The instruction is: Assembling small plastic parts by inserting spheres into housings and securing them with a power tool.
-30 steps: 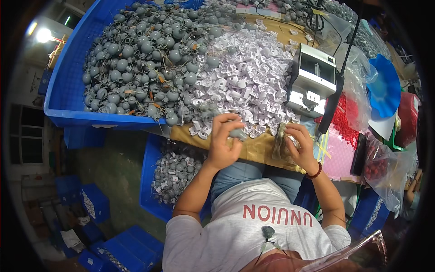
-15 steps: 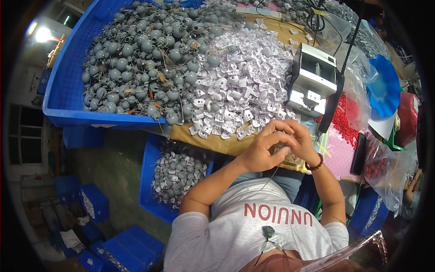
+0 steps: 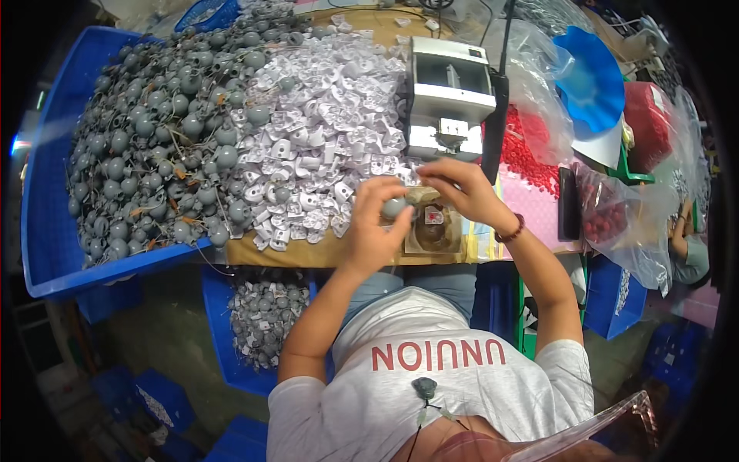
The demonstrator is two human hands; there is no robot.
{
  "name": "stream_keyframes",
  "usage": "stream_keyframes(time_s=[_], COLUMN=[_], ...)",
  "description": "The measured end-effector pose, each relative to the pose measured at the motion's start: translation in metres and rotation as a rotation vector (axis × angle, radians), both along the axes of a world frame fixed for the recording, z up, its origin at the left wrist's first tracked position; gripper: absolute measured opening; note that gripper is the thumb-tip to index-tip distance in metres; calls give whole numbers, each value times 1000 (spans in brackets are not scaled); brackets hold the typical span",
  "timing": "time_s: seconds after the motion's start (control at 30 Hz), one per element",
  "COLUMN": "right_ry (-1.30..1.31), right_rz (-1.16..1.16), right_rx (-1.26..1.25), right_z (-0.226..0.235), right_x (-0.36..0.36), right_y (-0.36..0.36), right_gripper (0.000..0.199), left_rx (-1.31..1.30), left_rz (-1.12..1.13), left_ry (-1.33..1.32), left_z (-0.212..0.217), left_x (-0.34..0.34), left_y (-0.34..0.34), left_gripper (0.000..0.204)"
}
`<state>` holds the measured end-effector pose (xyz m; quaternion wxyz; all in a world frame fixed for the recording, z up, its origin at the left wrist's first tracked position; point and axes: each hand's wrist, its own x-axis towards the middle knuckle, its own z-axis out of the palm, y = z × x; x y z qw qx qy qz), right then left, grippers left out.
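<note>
My left hand (image 3: 376, 227) is at the table's front edge, its thumb and fingers closed round a grey ball-shaped part (image 3: 394, 208). A thin wire hangs below that hand. Close on the right, my right hand (image 3: 468, 196) has its fingers bent together toward the ball. Whatever its fingertips pinch is too small to make out. Just under both hands lies a brownish block-like fixture (image 3: 454, 240), in which sits a small white piece (image 3: 434, 215) with a red spot. Beyond the hands stands a white and black machine (image 3: 450, 92).
A blue bin (image 3: 42, 192) of grey balls with wires (image 3: 146, 123) stands left, beside heaped white plastic pieces (image 3: 323, 115). Red parts (image 3: 527, 150), a black phone-like slab (image 3: 568, 204) and a blue wavy-edged dish (image 3: 589, 81) lie right. Another blue bin (image 3: 219, 339) stands below the table.
The view has swung right, so the table things appear further left. My hands, formerly close together over the fixture, have moved apart, uncovering the grey ball and the fixture.
</note>
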<state>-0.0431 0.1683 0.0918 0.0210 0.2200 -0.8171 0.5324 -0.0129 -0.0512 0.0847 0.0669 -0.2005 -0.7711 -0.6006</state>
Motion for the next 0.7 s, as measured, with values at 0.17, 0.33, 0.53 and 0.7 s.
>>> stream_keyframes(time_s=[0.17,0.33,0.53,0.7], right_ry=[183,728,485,-161], right_rz=[29,-168,-112,-65], right_rx=[-55,309,7,-378], right_z=[50,36,50,71], right_x=[-53,-98,-84,-51], right_y=[-41,-67,-65,-42], right_gripper=[23,21,19,18], left_rx=[125,-85,-9,190], left_rz=[176,297,221,78], left_ry=[159,313,205,96], left_z=[45,51,33,57], left_x=[-36,-71,-74,-51], left_y=[-17,-30,-33,-11], left_gripper=[29,28,27,30])
